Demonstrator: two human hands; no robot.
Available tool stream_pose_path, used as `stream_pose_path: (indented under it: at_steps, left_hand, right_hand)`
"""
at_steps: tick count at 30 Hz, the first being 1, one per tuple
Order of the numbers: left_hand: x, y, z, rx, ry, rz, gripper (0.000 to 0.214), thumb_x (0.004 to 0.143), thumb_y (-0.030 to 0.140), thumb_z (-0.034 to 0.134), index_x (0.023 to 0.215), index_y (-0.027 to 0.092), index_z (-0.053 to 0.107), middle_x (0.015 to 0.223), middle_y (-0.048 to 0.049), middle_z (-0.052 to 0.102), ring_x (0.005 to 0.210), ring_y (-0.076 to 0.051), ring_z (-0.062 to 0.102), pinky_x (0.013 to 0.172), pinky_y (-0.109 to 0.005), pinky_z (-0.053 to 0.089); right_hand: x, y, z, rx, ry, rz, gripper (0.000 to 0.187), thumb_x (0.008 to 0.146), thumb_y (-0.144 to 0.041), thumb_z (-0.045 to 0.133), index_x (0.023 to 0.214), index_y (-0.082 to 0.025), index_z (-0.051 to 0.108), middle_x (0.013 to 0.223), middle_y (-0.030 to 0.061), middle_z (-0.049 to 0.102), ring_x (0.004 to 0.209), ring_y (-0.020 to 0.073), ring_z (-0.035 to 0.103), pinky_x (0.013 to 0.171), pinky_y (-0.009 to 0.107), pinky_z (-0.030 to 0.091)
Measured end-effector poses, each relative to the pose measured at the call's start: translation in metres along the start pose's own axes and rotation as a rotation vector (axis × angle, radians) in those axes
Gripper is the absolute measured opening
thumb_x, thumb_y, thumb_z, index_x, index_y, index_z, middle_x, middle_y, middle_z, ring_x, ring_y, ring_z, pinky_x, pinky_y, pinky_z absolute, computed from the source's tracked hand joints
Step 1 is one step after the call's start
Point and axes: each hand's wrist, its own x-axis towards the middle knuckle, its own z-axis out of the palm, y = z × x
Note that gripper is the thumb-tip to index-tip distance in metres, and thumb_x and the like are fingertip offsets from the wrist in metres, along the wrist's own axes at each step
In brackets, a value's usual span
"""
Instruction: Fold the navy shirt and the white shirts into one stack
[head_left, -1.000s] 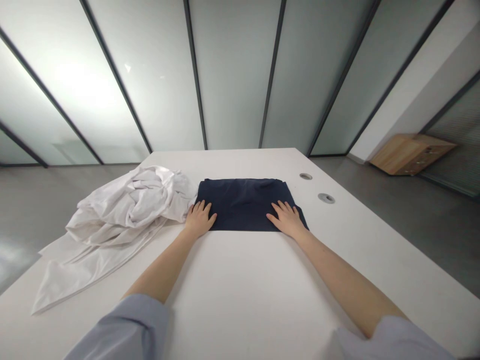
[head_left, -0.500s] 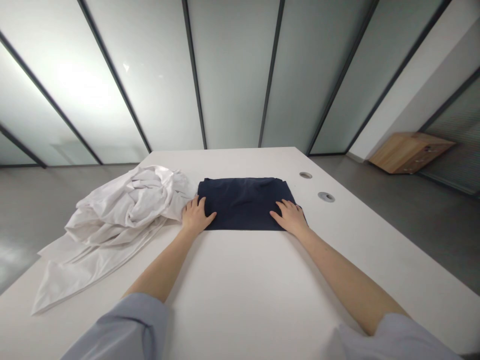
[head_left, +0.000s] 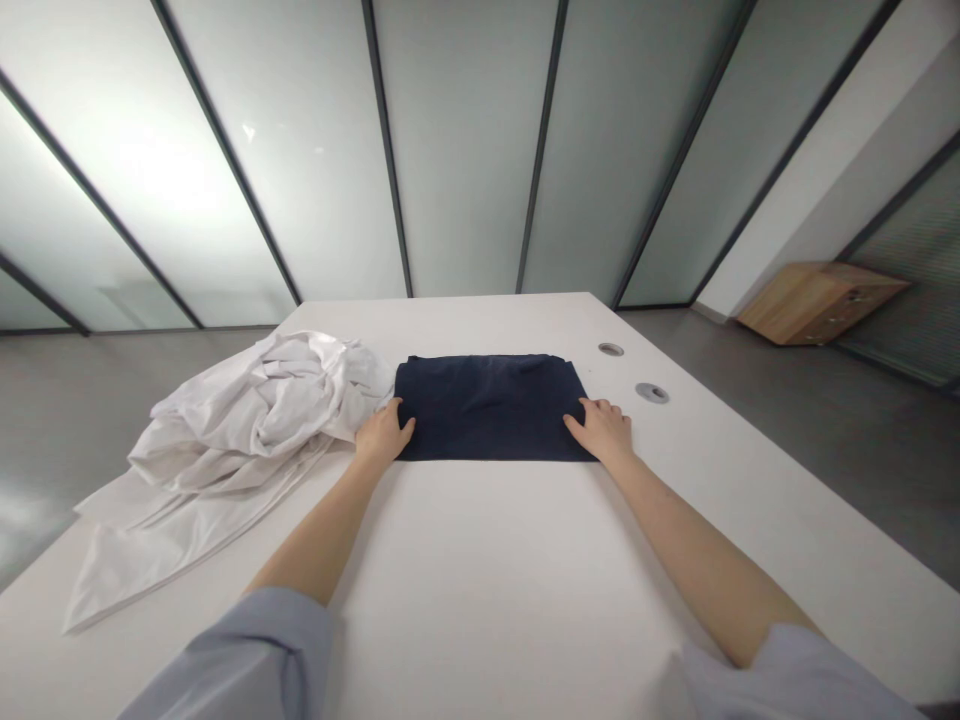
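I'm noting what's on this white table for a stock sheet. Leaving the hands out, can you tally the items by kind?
Folded navy cloth: 1
Crumpled white cloth heap: 1
Round metal-rimmed table grommets: 2
Total: 4

Light: a bright white glow comes through the glass wall (head_left: 142,170) on the left.
Glare: a big pale patch shines on that glass.
Shadows: soft and faint on the table (head_left: 480,560).
Dark spot: the navy cloth (head_left: 489,408) looks dim.
Edges: the dark window bars (head_left: 387,150) bend and lean outward.
Blur: everything looks a little soft.
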Motion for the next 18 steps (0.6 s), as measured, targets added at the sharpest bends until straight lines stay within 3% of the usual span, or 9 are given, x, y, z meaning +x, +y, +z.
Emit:
stream_pose_path:
  at_steps: [6,11,14,18]
  left_hand:
    - [0.0096,-0.0088,0.0087,-0.301,0.208,0.156,0.026,0.085,0.022,0.049,0.102,0.018,0.067,0.108,-0.0087,0.069,0.104,-0.024,0.064,0.095,-0.034,0.048]
    - [0.0108,-0.0105,0.0065,-0.364,0.341,0.155,0.032,0.085,0.026,0.048,0.109,0.016,0.067,0.11,-0.0087,0.068,0.105,-0.023,0.063,0.097,-0.034,0.048]
    - [0.0097,-0.0095,0.0056,-0.297,0.287,0.096,0.036,0.086,0.027,0.048,0.116,0.016,0.065,0.119,-0.0097,0.065,0.113,-0.024,0.06,0.1,-0.034,0.046]
    - [0.0091,-0.0088,0.0073,-0.172,0.061,0.049,0.041,0.086,0.029,0.051,0.121,0.013,0.063,0.123,-0.0119,0.064,0.113,-0.026,0.06,0.1,-0.036,0.047]
  right_hand:
    - [0.0003,0.0026,0.0025,0.014,0.051,-0.037,0.048,0.091,-0.043,0.044,0.126,-0.014,0.06,0.123,0.017,0.056,0.11,0.0322,0.049,0.091,0.045,0.037]
    - [0.0043,0.006,0.0046,0.126,0.23,-0.056,0.043,0.088,-0.03,0.044,0.124,-0.014,0.061,0.123,0.0156,0.056,0.11,0.03,0.049,0.092,0.043,0.038]
    - [0.0052,0.0063,0.0039,0.171,0.268,-0.033,0.047,0.088,-0.031,0.042,0.128,-0.011,0.058,0.129,0.0162,0.053,0.113,0.0289,0.048,0.093,0.041,0.039]
    - [0.0033,0.0045,0.0025,0.111,0.079,-0.007,0.048,0.088,-0.036,0.044,0.127,-0.012,0.059,0.128,0.0161,0.054,0.113,0.0296,0.05,0.092,0.04,0.041]
